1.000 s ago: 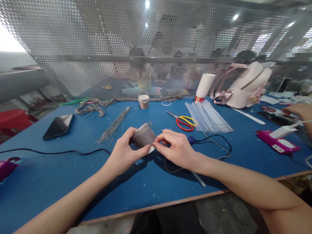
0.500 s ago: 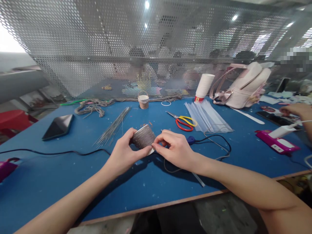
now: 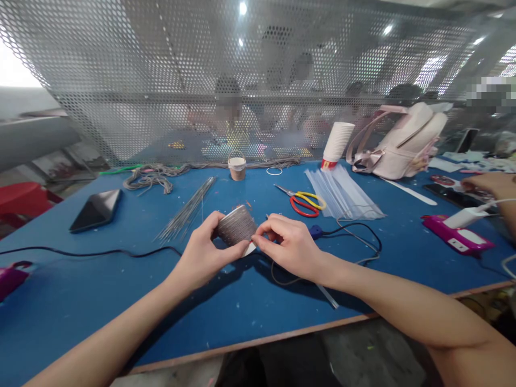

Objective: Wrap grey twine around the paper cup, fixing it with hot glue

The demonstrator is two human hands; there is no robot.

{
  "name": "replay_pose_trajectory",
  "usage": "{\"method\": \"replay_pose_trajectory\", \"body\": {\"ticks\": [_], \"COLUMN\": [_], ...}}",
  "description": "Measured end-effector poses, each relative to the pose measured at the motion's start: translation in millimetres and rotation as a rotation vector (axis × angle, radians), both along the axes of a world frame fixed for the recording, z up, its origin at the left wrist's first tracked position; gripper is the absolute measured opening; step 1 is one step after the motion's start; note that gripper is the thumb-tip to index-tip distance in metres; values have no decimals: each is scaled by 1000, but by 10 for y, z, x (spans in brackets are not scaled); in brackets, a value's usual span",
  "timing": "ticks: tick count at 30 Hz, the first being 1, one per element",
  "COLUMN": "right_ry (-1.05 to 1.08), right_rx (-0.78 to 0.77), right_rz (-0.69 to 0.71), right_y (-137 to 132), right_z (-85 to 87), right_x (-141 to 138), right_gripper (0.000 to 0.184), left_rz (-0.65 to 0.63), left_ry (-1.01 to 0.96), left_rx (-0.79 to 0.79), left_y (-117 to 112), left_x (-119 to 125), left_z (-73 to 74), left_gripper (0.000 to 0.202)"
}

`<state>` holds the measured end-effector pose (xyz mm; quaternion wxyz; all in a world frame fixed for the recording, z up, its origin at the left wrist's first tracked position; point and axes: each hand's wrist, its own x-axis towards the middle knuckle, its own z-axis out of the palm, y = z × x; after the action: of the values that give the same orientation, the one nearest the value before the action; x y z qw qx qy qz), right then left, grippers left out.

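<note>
My left hand [image 3: 205,250] is closed around a tilted paper cup [image 3: 237,226] wrapped in rows of grey cord, its white rim facing down toward me. Thumb and forefinger of my right hand [image 3: 284,242] are pinched together at the cup's lower right edge, apparently on the grey cord [image 3: 282,279], which loops over the table below. A blue handle [image 3: 315,231] with a black cable sticks out behind my right hand. Whether that hand also grips it is hidden.
Red-and-yellow scissors [image 3: 306,203], clear plastic strips [image 3: 342,193] and stacked paper cups [image 3: 339,141] lie ahead right. A small basket [image 3: 237,169], thin wires [image 3: 187,207] and a phone [image 3: 97,209] are ahead and left. A co-worker's hand [image 3: 484,183] is beside a purple power strip [image 3: 457,236].
The cup and my left hand have shifted very slightly to the left. My right fingers stay pinched at its edge, and a small red spot now shows there.
</note>
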<state>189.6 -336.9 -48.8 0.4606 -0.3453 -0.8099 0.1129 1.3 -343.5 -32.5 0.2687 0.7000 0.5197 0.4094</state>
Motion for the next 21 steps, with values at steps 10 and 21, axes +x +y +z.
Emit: {"method": "replay_pose_trajectory", "body": {"ticks": [10, 21], "right_ry": [40, 75], "right_rx": [-22, -124], "right_rz": [14, 14], "right_y": [3, 19], "right_z": [0, 6], "right_x": [7, 8], "right_gripper": [15, 13], "left_rz": [6, -6], "left_ry": [-24, -22], "left_rx": [-5, 6], "left_y": [0, -5], "left_x": [1, -21], "left_z": [0, 6], "left_gripper": [29, 29]}}
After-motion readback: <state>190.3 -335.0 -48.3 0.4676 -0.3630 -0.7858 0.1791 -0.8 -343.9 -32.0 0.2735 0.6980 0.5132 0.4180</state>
